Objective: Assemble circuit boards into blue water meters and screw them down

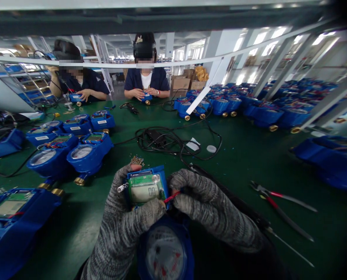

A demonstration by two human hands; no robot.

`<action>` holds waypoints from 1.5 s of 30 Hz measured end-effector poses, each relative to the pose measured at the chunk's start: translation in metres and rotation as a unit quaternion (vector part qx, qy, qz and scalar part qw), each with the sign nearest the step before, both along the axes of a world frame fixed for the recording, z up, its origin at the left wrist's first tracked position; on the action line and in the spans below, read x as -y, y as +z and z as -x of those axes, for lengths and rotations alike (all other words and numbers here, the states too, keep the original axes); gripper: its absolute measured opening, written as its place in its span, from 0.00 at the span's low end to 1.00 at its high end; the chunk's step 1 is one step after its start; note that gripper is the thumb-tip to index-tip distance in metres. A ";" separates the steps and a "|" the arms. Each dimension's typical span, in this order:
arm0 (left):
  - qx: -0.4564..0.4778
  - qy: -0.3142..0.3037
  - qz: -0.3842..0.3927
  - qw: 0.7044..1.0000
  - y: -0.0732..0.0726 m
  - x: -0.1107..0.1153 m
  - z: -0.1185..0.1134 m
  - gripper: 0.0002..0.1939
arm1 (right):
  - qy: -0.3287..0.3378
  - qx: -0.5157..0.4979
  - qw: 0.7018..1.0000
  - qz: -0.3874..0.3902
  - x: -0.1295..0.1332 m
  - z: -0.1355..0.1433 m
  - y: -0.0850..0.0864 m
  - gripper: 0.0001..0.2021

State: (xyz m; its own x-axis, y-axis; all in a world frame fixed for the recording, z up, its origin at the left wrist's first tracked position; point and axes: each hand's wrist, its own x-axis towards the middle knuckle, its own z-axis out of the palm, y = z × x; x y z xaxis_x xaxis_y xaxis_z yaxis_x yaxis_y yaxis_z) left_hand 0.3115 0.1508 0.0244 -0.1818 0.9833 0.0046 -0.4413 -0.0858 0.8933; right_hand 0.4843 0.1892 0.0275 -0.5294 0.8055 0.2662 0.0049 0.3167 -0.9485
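A blue water meter (165, 249) with a round dial faces me at the bottom middle. Its upper housing is uncovered, showing a green circuit board (141, 179) with a small display. My left hand (123, 217), in a grey knitted glove with bare fingertips, is closed around that housing, thumb at its lower edge. My right hand (202, 198), gloved alike, has its fingers pinched together on a red wire (172, 196) at the housing's right side. A small metal coil spring (121, 188) sticks out by the left fingers. Part of the housing is hidden behind the hands.
Small screws (137, 160) lie heaped beyond my left hand. Several blue meters (87, 153) stand on the left, more at right. Black cable (158, 140) coils mid-table. Red-handled pliers (281, 206) and a thin screwdriver shaft (291, 247) lie right. Two people (146, 81) work opposite.
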 end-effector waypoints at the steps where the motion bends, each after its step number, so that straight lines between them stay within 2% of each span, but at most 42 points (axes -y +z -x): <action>1: 0.001 -0.001 -0.001 1.000 0.000 0.000 0.000 0.33 | -0.002 -0.003 1.000 0.004 0.001 0.000 0.001 0.02; 5: 0.021 -0.006 -0.011 1.000 -0.002 -0.001 0.001 0.34 | -0.001 0.012 1.000 0.021 0.001 0.005 -0.001 0.07; 9: 0.000 -0.007 0.006 1.000 -0.002 0.000 0.002 0.35 | -0.007 0.034 0.999 0.036 -0.001 0.007 -0.002 0.12; 16: -0.010 -0.008 0.000 1.000 -0.001 0.002 0.001 0.34 | 0.014 -0.017 0.991 0.128 0.001 0.002 0.006 0.16; 22: -0.009 -0.016 -0.005 1.000 -0.001 0.002 0.000 0.33 | 0.029 -0.056 0.982 0.176 -0.002 -0.001 0.000 0.15; 28: -0.026 -0.007 -0.014 1.000 -0.001 0.001 0.000 0.33 | 0.013 -0.025 0.988 0.153 -0.003 -0.001 -0.002 0.16; 32: -0.001 -0.015 -0.025 1.000 -0.004 0.000 0.000 0.33 | 0.034 -0.002 0.993 0.114 -0.006 -0.002 -0.001 0.15; 37: 0.023 -0.043 -0.043 0.998 -0.006 -0.001 0.001 0.32 | 0.057 0.005 0.991 0.119 -0.009 -0.004 0.000 0.13; 42: 0.060 -0.035 -0.023 0.997 -0.007 -0.004 0.002 0.34 | 0.022 0.015 0.996 0.084 -0.009 -0.005 -0.002 0.10; 45: 0.063 -0.050 0.003 0.997 -0.017 -0.008 0.004 0.24 | 0.021 0.031 0.998 0.040 -0.008 -0.005 -0.001 0.08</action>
